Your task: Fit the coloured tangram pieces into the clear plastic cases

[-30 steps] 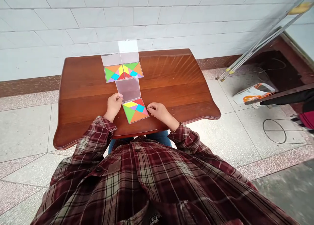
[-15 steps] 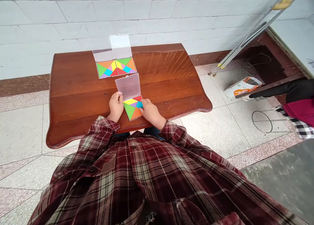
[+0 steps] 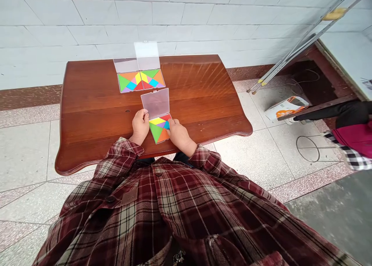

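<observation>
On the wooden table (image 3: 95, 115) in front of me lies a tangram case (image 3: 157, 131) with green, yellow, purple, blue, red and orange pieces in its tray. Its clear lid (image 3: 157, 103) is raised and tilts away from me. My left hand (image 3: 140, 126) has its fingers closed at the left edge, by the lid's lower corner. At the right side, my right hand (image 3: 180, 135) is closed on the case edge, thumb over the blue piece, hiding part of it. Two more tangram cases, a left one (image 3: 127, 77) and a right one (image 3: 159, 73), lie side by side behind, lids up.
A white tiled wall (image 3: 197, 22) runs along the table's back. To the right, crutches (image 3: 286, 57) lean beside a white and orange box (image 3: 286, 108). A person's dark-clad leg (image 3: 322, 111) and a metal ring frame (image 3: 308, 148) are at far right.
The view has shifted slightly, so the table and cases appear a little further right. Both hands keep the same places at the near case; no piece has visibly moved.
</observation>
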A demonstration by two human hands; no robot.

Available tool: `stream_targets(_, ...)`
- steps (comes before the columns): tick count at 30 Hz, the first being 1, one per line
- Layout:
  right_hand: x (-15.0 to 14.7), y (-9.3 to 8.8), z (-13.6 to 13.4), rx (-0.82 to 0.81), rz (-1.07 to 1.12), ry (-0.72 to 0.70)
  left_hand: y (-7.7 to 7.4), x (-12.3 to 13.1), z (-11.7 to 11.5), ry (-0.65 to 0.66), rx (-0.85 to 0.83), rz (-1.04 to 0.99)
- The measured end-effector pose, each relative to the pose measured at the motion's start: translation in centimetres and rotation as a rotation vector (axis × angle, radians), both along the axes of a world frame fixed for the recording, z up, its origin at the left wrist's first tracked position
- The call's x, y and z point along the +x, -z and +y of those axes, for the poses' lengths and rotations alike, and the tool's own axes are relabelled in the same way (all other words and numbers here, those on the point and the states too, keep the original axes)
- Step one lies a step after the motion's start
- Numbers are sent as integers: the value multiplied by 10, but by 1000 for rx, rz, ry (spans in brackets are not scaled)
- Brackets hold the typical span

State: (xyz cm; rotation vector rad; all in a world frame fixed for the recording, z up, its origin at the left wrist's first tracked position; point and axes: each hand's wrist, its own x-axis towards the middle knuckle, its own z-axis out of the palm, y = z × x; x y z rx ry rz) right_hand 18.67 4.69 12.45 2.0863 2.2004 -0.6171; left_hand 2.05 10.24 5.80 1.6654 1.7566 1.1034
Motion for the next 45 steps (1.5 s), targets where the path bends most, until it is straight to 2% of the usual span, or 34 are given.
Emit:
stream_targets(9,5,8,8,14,106,8,3,-1,1,12,16,22)
stream_targets(20,20,29,27,52,314,32,-4,0,0,18,-6,27)
stream_targets(26,27,34,33,4,560,115,-2,-1,1,11,-6,35)
stream_targets(29,43,37,38,46,713,218,0,-1,1,9,-2,28)
stream_targets(32,65,37,45,143,677,329,0,-2,1,12,-1,28)
stream_targets(36,87,31,51,175,456,366,-2,-2,1,9,-2,31)
stream_targets(39,84,23,49,241,324,333,-2,-1,1,3,-6,30)
stream_targets(41,71,18,46,280,300,254,-1,-2,1,1,-4,33)
stream_targets(45,32,15,37,194,343,-103,2,-2,2,5,15,37)
